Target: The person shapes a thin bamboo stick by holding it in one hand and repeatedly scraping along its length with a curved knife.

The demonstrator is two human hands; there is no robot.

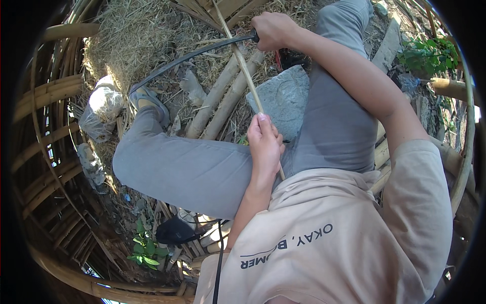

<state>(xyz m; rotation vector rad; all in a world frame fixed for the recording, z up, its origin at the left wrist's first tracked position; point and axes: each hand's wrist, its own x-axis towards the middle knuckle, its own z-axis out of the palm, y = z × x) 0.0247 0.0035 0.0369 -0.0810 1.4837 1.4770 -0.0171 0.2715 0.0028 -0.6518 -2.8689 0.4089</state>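
Note:
My right hand (pixel 276 31) is closed around the dark handle of a long machete (pixel 195 52) with a slightly curved blade. The blade points left, its tip close to my shoe (pixel 150 101). It crosses a thin bamboo strip (pixel 246 75) near the top of the view and seems to touch it. My left hand (pixel 266 144) grips the strip lower down, thumb lying along it. From there the strip's near end runs back to my waist, while its far end leaves the picture at the top.
Between my legs lies a flat grey stone (pixel 283 99) beside two bamboo poles (pixel 223 93). Dry straw (pixel 134 38) covers the ground ahead. A clear plastic bag (pixel 101 111) sits at left, near a bamboo frame (pixel 48 96). A black cap-like item (pixel 174 230) rests by my left thigh.

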